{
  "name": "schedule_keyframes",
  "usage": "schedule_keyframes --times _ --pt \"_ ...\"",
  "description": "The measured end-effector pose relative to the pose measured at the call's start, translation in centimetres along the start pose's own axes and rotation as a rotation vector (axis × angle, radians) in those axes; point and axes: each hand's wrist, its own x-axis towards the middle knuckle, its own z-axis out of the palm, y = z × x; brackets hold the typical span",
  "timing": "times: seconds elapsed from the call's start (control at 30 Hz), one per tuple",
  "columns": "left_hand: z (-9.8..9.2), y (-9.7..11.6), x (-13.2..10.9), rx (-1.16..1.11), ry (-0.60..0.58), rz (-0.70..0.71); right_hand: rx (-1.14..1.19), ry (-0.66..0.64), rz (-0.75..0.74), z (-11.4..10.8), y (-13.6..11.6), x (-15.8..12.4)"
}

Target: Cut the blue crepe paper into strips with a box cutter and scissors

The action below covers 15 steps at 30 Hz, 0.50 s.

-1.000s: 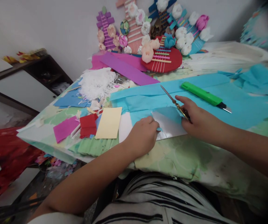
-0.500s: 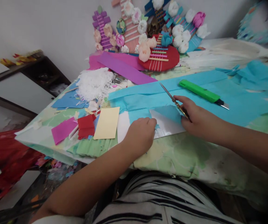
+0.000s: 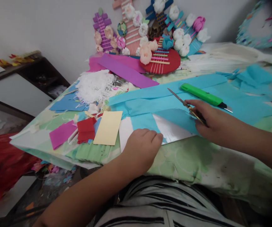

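Note:
My right hand [image 3: 211, 123] is closed around a pair of scissors [image 3: 185, 105], whose blades point up and left over the light blue crepe paper [image 3: 164, 104]. My left hand [image 3: 142, 148] rests with curled fingers on the near edge of a shiny silver sheet [image 3: 174, 130] that lies partly under the blue paper. Whether the left fingers pinch anything is hidden. A green utility knife [image 3: 203, 96] with its blade out lies on the blue paper just beyond my right hand.
A cream card [image 3: 108, 127], red [image 3: 86, 129] and magenta [image 3: 61, 134] paper scraps and a white shredded tuft [image 3: 97, 85] lie left. Purple paper strips [image 3: 126, 72] and paper flower decorations [image 3: 150, 41] stand at the back. A dark shelf [image 3: 32, 82] is left of the table [image 3: 192, 160].
My right hand with the scissors has shifted right along the blue paper, uncovering more of the silver sheet. My left hand has slid toward me to the sheet's near edge.

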Motion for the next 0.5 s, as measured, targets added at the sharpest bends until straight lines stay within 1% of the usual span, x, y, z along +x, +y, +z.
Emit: schedule_keyframes --times 0.13,0.27,0.37,0.5 --pt "-0.3 0.3 -0.6 0.022 0.076 0.058 -0.052 -0.008 0.009 -0.1 0.4 0.2" --pt "-0.4 0.4 -0.9 0.014 0.090 0.074 -0.116 -0.023 0.058 -0.4 0.8 0.8" --pt "-0.4 0.4 -1.0 -0.012 0.070 0.089 -0.146 -0.028 0.119 -1.4 0.8 1.0" --pt "-0.2 0.4 -0.9 -0.038 0.061 0.130 -0.203 -0.082 0.209 -3.3 1.2 1.5"
